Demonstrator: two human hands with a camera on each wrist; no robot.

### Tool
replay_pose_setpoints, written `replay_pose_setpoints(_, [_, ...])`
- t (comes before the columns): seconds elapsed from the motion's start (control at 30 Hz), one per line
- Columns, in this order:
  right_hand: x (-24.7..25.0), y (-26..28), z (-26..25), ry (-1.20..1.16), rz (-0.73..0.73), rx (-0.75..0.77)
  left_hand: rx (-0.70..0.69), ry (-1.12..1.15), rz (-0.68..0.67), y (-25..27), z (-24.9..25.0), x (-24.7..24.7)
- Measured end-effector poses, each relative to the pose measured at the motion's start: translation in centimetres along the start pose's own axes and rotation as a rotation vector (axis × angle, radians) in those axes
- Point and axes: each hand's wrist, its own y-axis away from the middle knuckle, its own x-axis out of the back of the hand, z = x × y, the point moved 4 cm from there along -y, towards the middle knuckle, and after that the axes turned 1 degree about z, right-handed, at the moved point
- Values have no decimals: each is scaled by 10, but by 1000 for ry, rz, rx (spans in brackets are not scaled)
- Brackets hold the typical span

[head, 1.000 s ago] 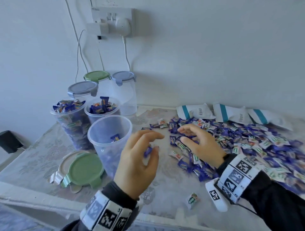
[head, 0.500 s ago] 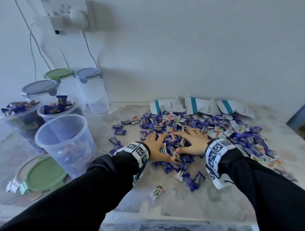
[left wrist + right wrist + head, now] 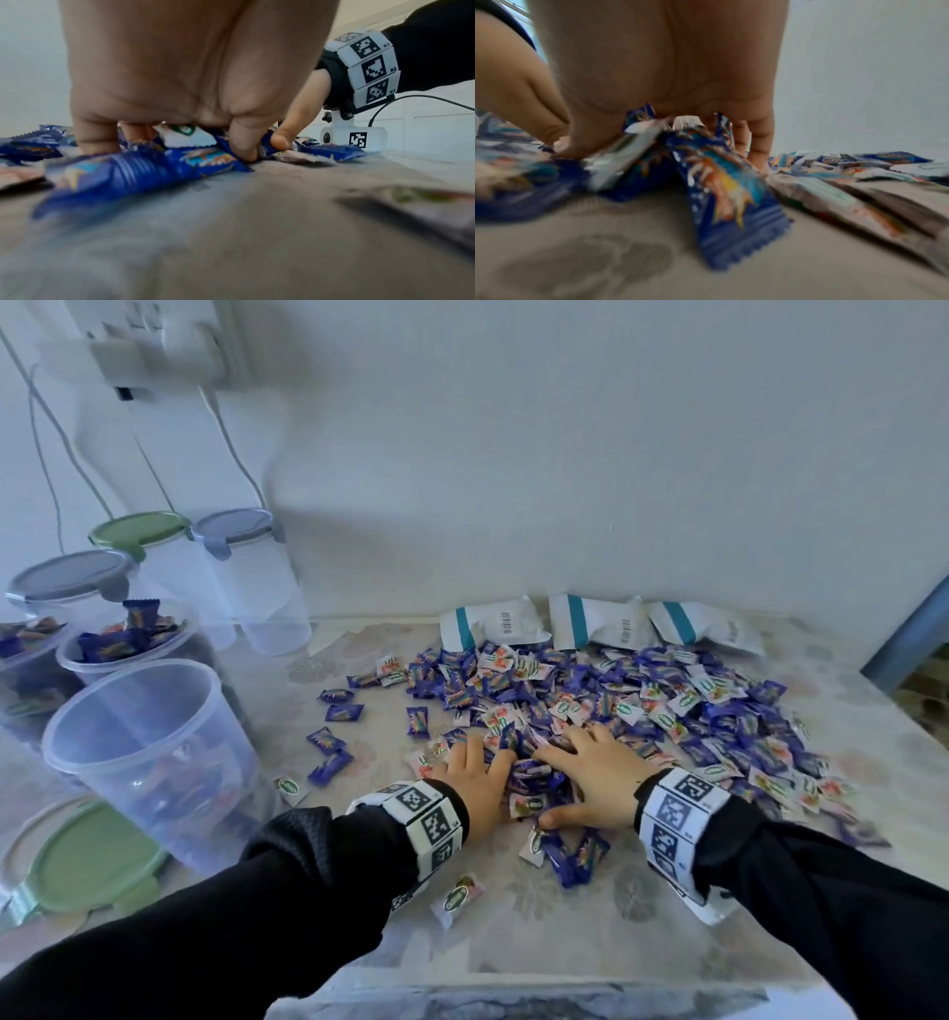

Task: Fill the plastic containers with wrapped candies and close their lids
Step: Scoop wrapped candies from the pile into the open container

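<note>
A wide pile of wrapped candies [image 3: 667, 711], mostly blue and white, covers the table's middle and right. My left hand [image 3: 475, 773] and right hand [image 3: 590, 767] lie side by side on its near edge, fingers curled down into the wrappers. In the left wrist view my left hand [image 3: 180, 91] has a white candy [image 3: 185, 136] under the palm, and its thumb pinches a blue wrapper [image 3: 205, 160]. In the right wrist view my right hand [image 3: 667, 81] bunches blue candies [image 3: 726, 192] under its fingers. An open clear container [image 3: 128, 762], partly filled, stands at the left.
Two heaped open containers [image 3: 123, 644] stand behind it, then three lidded ones [image 3: 236, 526] by the wall. A green lid [image 3: 92, 860] lies at the near left. Three white candy bags [image 3: 493, 624] lie behind the pile. Stray candies [image 3: 457, 896] sit near the front edge [image 3: 513, 988].
My left hand left the open container and joined the right hand on the pile. Both hands have since drawn closer together, bunching candies between them. The view swung right.
</note>
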Motion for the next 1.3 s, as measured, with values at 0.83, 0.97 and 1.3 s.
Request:
replay_pose_setpoints(0.83, [66,-25,-26,-578,417,68,-75,670,744,82,-94,140])
replay_pose_setpoints(0.97, [79,-34,-47,-639,430,124,-145,714,924,132,-127,165])
replay_pose_setpoints(1.3, [93,-57,-97,-678,416,239,28,662,926,150,-202,136])
